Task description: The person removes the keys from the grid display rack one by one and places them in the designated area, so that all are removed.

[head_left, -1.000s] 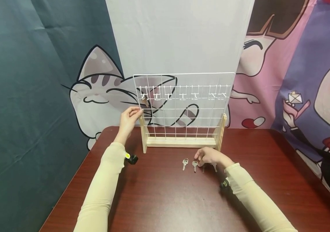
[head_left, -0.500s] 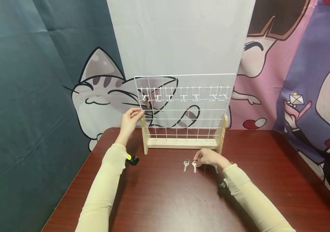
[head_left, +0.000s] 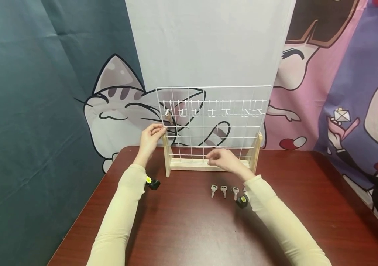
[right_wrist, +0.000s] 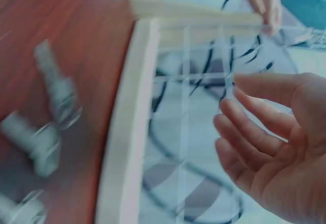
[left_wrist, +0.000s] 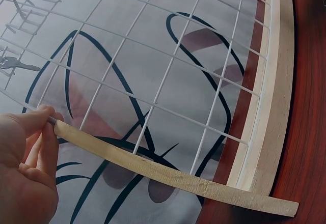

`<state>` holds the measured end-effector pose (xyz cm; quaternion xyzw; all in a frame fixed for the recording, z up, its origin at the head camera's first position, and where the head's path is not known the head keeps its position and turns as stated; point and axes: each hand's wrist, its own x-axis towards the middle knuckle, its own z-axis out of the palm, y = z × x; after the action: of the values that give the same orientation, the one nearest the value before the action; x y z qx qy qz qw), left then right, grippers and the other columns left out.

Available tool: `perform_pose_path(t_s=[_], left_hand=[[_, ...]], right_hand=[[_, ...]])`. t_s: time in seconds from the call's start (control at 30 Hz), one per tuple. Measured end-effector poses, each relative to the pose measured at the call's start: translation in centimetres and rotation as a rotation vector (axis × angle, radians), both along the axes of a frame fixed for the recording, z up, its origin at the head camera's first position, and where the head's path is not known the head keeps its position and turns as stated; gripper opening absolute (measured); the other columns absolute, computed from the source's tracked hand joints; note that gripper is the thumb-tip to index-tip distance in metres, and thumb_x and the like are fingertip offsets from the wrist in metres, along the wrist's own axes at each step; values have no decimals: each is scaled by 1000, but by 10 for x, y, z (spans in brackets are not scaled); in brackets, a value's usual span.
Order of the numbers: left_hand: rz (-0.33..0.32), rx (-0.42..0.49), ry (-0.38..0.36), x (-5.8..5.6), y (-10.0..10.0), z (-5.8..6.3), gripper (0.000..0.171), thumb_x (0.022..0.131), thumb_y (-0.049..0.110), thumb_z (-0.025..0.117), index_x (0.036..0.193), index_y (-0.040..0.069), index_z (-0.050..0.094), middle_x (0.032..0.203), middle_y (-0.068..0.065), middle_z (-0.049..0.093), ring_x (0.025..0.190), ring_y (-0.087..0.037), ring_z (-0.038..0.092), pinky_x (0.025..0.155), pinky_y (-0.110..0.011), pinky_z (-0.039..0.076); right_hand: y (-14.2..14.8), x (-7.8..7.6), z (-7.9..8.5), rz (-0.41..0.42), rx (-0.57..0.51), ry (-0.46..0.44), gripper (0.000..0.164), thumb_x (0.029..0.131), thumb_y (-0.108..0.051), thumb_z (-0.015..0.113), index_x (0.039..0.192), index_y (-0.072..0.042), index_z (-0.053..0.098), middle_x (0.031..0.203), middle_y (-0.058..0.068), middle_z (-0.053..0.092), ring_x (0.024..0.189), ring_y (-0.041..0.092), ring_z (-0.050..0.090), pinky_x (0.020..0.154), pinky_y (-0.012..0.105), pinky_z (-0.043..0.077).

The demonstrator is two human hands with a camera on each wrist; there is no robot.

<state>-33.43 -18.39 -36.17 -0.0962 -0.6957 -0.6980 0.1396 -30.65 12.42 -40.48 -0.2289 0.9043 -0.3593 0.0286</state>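
Note:
A white wire grid rack (head_left: 213, 87) with a wooden stand (head_left: 189, 165) stands upright at the table's back. My left hand (head_left: 150, 139) pinches its left edge, where the wire frame meets the wooden post (left_wrist: 127, 158). A key (head_left: 169, 118) hangs from the leftmost of several white hooks (head_left: 212, 112). In front of the rack's lower right part, my right hand (head_left: 225, 159) is raised, blurred by motion. Its fingers are loosely bent; the right wrist view shows nothing between thumb and fingertips. Several keys lie in a row below, including one key (head_left: 214, 190) at the left end.
The reddish-brown table (head_left: 182, 221) extends around the stand. Behind it hangs a printed cloth (head_left: 209, 44) with a cartoon cat. Each wrist wears a small black camera (head_left: 153, 184); the right one partly hides the row of keys.
My right hand has lifted from the keys and moved up and left to the rack's front, uncovering keys beneath it. My left hand stays at the rack's left edge.

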Motion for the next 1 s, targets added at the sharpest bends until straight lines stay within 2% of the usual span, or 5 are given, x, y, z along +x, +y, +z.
perform_pose_path(t_s=[0.13,0.37,0.53,0.7,1.0], left_hand=[[4,-16,2,0,-2,1,30,95,3,69,119,-13,62,117,-28,68,93,-12,69,87,-24,56],[9,-27,15,-5,-2,-3,30,95,3,69,119,-14,62,117,-28,68,90,-10,69,87,-24,56],[4,-8,21,-17,-4,-15,31,95,4,70,119,-14,62,118,-30,67,88,-7,68,86,-22,56],[12,-20,32,-24,-4,-25,35,95,10,71,121,-12,61,114,-22,71,89,-6,68,89,-24,56],[29,-42,48,-26,-6,-24,36,96,10,71,122,-12,61,112,-19,72,90,-7,68,89,-25,56]], right_hand=[[-30,-5,26,-20,-121,40,28,93,-18,73,118,-6,71,110,8,74,106,26,67,96,44,53],[-78,-16,55,-52,-370,88,34,96,-19,71,127,-7,68,121,9,71,111,25,66,96,38,54],[-100,-23,63,-63,-509,88,33,97,-16,69,128,-5,67,123,11,70,113,25,66,98,38,52],[-114,-28,68,-74,-558,59,35,97,-16,68,130,-5,66,126,9,70,116,23,65,102,36,49],[-137,-29,77,-62,-634,-25,40,98,-18,67,135,-6,62,135,9,64,123,22,60,106,33,46]])
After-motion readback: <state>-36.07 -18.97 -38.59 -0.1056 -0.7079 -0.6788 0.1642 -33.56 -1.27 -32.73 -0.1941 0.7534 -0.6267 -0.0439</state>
